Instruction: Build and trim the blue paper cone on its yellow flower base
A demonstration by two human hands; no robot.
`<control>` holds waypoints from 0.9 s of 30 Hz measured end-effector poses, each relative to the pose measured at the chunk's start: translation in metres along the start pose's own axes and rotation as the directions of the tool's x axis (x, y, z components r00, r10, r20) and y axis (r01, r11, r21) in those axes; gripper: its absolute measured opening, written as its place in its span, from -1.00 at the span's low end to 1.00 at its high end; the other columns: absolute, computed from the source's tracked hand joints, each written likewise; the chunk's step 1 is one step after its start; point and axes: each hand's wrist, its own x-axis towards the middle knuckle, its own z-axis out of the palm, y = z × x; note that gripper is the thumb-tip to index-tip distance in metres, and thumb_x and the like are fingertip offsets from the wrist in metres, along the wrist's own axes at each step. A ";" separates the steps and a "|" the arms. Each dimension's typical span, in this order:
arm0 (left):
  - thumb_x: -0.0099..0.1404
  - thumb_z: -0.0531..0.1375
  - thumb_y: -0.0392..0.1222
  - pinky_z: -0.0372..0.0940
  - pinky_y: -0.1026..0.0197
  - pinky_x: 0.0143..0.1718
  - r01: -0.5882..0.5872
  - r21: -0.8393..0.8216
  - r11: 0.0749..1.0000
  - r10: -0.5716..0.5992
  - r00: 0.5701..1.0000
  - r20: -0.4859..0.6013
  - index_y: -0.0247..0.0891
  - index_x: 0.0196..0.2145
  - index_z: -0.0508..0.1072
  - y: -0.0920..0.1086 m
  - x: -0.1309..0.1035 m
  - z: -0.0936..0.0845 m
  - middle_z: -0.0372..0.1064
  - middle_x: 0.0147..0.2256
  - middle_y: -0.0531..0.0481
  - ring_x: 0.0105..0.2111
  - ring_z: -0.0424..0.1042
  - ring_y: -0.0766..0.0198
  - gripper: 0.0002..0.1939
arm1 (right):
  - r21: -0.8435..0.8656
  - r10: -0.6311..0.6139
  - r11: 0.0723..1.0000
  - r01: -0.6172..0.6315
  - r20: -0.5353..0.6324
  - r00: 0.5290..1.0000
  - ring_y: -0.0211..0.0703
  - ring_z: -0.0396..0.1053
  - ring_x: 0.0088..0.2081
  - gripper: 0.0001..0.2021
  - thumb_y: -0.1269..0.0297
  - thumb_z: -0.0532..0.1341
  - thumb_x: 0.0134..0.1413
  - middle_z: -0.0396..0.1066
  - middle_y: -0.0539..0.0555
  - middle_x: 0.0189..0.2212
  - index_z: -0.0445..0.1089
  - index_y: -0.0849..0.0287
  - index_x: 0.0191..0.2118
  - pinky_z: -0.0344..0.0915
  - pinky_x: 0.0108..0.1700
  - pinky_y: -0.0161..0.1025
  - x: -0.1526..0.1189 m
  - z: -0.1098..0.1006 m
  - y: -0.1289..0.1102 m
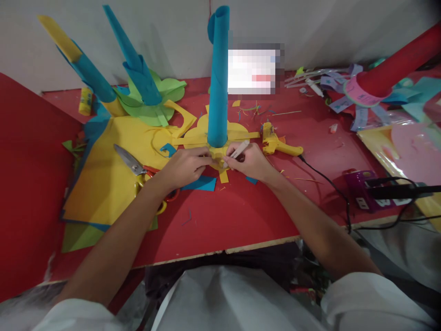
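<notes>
Blue paper tube (218, 82): stood upright on yellow paper flower (237, 130), atop red counter (223, 220). Before the tube: flower touched by left hand (186, 166), probably for steadiness, any pinch untellable; slim white stick (242, 149) gripped in right hand (252, 162), slanted toward the paper, seemingly for control.

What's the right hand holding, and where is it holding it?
The right hand holds what looks like a white pen, near its lower end.
</notes>
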 end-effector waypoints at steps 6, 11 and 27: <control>0.36 0.01 -0.45 0.32 0.24 -0.25 0.005 0.006 1.000 -0.005 1.000 0.006 -0.14 -0.05 0.66 0.001 0.000 -0.001 0.57 -0.13 -0.03 -0.17 0.54 0.23 -0.53 | -0.017 0.005 1.000 -0.005 -0.015 1.000 -0.26 0.32 -0.48 -0.76 0.11 0.29 0.21 0.43 -0.02 -0.54 0.37 0.14 -0.39 0.20 -0.42 -0.26 0.000 0.000 0.003; 0.34 0.02 -0.45 0.34 0.24 -0.23 0.008 -0.007 1.000 -0.008 1.000 0.002 -0.12 -0.03 0.66 0.001 0.000 -0.002 0.57 -0.13 -0.03 -0.17 0.55 0.22 -0.51 | -0.020 0.022 1.000 -0.022 -0.032 0.999 -0.27 0.29 -0.51 -0.75 0.09 0.29 0.20 0.40 -0.03 -0.56 0.36 0.13 -0.39 0.17 -0.45 -0.26 0.001 0.000 0.003; 0.34 0.02 -0.44 0.41 0.19 -0.14 0.010 -0.040 0.999 -0.010 1.000 -0.013 -0.10 -0.06 0.66 -0.001 0.000 0.002 0.59 -0.11 -0.02 -0.13 0.58 0.20 -0.53 | -0.016 0.040 0.999 -0.041 -0.074 0.996 -0.27 0.29 -0.52 -0.81 0.19 0.27 0.17 0.39 -0.04 -0.56 0.34 0.12 -0.41 0.18 -0.45 -0.26 0.001 0.000 0.003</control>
